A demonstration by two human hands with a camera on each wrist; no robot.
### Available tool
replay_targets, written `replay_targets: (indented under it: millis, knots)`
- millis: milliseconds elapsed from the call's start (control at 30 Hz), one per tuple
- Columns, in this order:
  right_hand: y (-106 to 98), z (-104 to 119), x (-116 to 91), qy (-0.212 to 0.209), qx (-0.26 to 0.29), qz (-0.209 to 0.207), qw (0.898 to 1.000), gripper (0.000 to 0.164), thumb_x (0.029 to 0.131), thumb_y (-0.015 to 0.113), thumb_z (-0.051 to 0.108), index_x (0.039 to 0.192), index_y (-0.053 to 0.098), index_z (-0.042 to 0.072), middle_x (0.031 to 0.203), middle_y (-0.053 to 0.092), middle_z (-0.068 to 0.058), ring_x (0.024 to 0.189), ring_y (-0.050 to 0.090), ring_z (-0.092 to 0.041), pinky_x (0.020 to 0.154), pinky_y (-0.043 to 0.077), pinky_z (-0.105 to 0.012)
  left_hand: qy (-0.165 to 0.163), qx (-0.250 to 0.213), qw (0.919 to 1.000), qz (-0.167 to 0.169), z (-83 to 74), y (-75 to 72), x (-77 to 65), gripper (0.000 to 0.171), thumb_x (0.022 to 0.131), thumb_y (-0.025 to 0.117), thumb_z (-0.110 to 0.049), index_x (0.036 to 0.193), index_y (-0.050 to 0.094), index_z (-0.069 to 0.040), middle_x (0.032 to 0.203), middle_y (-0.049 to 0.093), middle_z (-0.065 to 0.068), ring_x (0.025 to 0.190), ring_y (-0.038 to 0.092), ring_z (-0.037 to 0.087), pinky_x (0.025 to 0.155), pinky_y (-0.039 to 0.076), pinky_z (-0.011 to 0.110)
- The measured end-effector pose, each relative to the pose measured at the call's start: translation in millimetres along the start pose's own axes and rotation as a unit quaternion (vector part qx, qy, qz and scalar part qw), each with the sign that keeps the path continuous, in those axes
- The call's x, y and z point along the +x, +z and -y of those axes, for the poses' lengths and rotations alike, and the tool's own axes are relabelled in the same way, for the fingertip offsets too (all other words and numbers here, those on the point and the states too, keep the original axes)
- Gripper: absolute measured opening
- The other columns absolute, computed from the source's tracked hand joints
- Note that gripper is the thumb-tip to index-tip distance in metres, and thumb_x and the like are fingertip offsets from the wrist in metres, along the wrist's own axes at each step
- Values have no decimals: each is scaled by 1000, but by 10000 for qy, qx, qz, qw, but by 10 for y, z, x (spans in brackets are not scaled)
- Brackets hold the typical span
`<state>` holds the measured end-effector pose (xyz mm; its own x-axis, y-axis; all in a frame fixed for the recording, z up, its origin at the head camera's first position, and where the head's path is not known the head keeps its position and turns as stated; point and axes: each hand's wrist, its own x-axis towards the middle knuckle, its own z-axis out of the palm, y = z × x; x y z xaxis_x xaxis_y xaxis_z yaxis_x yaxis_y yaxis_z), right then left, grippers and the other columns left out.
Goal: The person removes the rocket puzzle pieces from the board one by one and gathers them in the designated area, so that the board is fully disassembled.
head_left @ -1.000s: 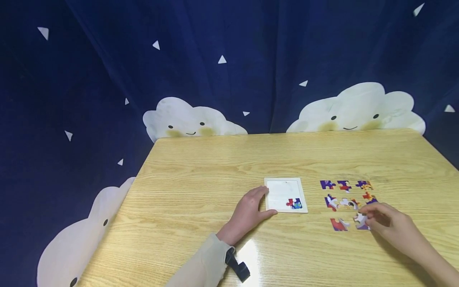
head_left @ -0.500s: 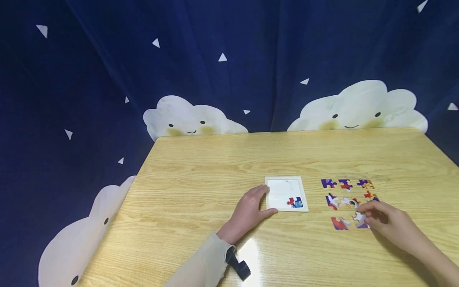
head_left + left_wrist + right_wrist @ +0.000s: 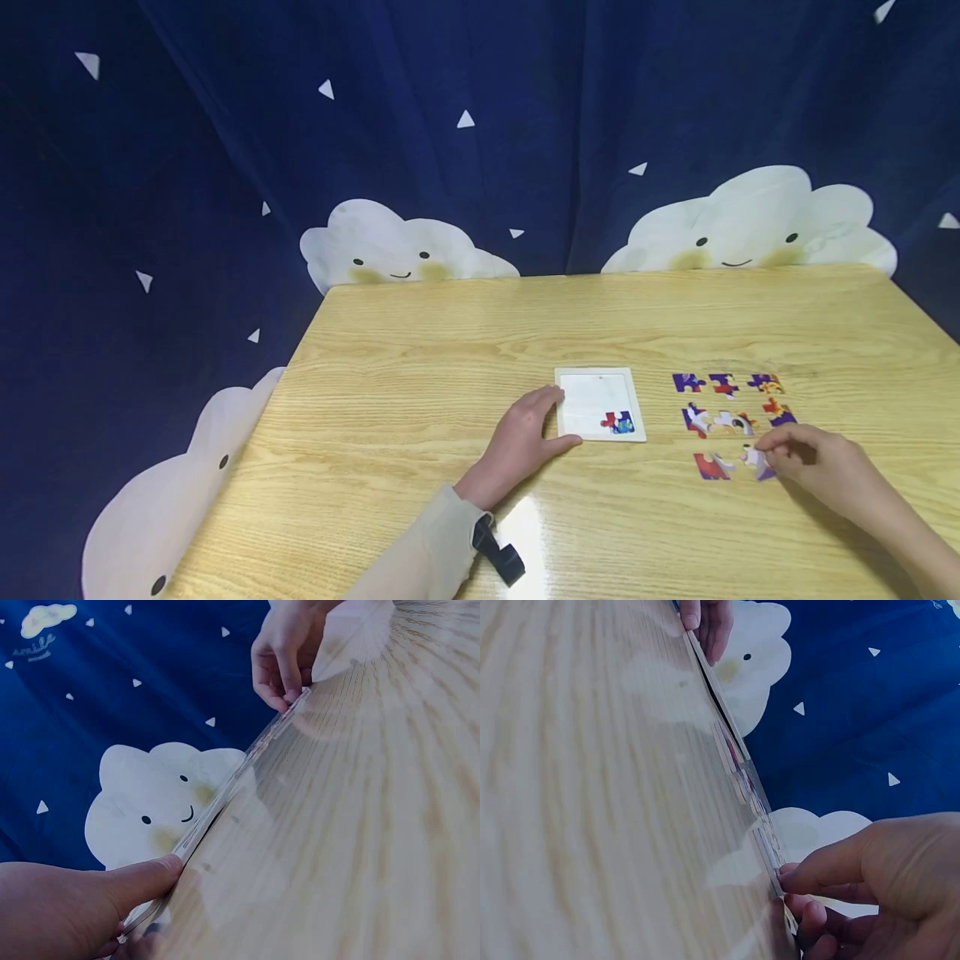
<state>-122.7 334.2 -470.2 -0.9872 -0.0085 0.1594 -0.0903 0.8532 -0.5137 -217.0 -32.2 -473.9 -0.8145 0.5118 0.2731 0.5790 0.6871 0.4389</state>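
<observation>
My left hand [image 3: 517,446] holds the near left corner of a white square puzzle tray [image 3: 585,396], fingers at its left edge and thumb at its front edge. A red and blue puzzle piece [image 3: 619,423] lies in the tray's near right corner. Over on the right, my right hand [image 3: 832,471] pinches a white and purple puzzle piece [image 3: 752,456] between thumb and fingertips. That piece sits tilted at the near row of loose pieces. In the right wrist view, the thumb [image 3: 810,876] is right at the piece's edge.
Several loose puzzle pieces lie in rows right of the tray, among them a red one [image 3: 711,467] in front and a purple one [image 3: 687,382] at the back left. Behind the wooden table [image 3: 420,358] hangs a dark blue curtain [image 3: 420,125] with clouds.
The piece at my right fingertips has gone from lying flat to tilted, and the right hand has shifted slightly right. My left hand stays at the tray.
</observation>
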Motion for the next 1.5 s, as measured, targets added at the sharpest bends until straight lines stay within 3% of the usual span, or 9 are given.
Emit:
replay_targets:
  millis: [133,533,800,1067,1300,1500]
  knots:
    - [0,12,-3,86,-32,1,10000,13,81,72,1,90,71,10,74,60,13,67,45,14,57,45,-15,8,50,10000,-2,2,4,1,68,81,76,-44,133,57,-4,137,60,11,130,56,23,112,42,32]
    - [-7,-4,-3,228,-34,62,9997,12,83,71,3,93,70,8,74,58,11,65,43,9,55,42,-17,26,55,10000,-33,3,8,-3,69,81,76,-45,133,57,-5,137,60,11,130,56,23,112,43,32]
    - [-31,19,8,316,113,-161,9993,16,82,73,4,97,66,7,80,62,6,71,45,17,59,45,-12,113,104,9998,-112,9,10,2,68,81,77,-44,132,58,-4,136,61,12,128,57,24,111,44,32]
    - [16,214,49,-93,520,-442,9976,15,83,73,1,95,67,8,73,54,15,66,48,10,57,43,-12,47,37,10000,-22,5,0,-2,68,81,77,-44,133,57,-4,137,61,12,129,57,24,112,43,32]
    - [147,413,143,-632,819,-577,9930,20,80,74,-3,88,66,13,71,52,14,64,47,5,54,41,-13,7,5,10000,-17,10,14,1,68,81,77,-43,133,57,-4,137,60,12,130,56,24,112,42,33]
    - [224,582,226,-664,883,-434,9929,18,80,76,2,88,67,14,74,57,11,65,49,4,55,42,-15,14,10,10000,-18,6,10,-4,68,81,77,-43,133,57,-4,137,60,12,130,56,23,112,42,32]
